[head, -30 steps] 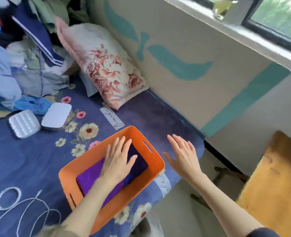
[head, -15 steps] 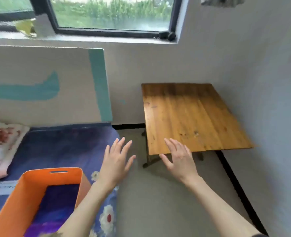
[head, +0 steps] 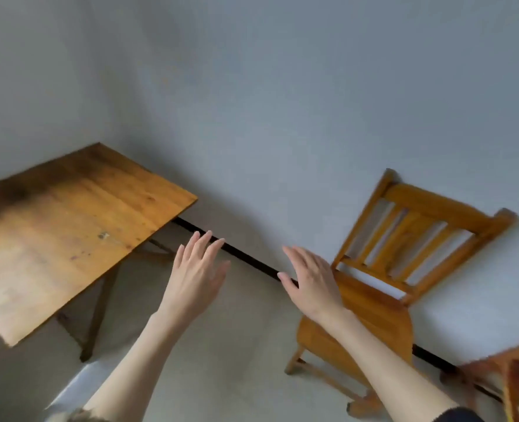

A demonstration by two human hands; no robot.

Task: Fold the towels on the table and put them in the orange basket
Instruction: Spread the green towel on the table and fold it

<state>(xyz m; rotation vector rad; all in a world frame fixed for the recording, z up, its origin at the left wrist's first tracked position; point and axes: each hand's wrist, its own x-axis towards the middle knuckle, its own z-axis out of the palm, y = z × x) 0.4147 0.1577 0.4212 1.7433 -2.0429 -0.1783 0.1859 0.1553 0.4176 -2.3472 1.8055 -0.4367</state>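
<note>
While both hands hang in mid-air, neither grip holds anything: left hand (head: 195, 277) is spread wide, fingers straight and fanned, palm down; right hand (head: 311, 280) likewise wide, fingers straight, thumb out to the side. Towels and orange basket: not visible in the head view, so their position relative to either grip can't be told. Wooden tabletop (head: 66, 229) sits left and forward of the left hand, tilted in frame by the camera angle; its near-right edge runs diagonally, apart from the left fingertips, with its folding legs (head: 99, 312) showing underneath. Right hand overlaps a wooden chair (head: 401, 254) in the picture; contact with the seat can't be confirmed. Chair back stands against the grey wall (head: 282, 102). Black skirting strip (head: 252, 260) runs along the wall base between tabletop corner and chair, passing behind both hands. Open floor (head: 236, 360) lies between tabletop legs and chair, under both forearms. Second wooden piece (head: 507, 379) at bottom right edge, blurred, type unclear. Pale blurred edge at bottom left, unidentifiable.
</note>
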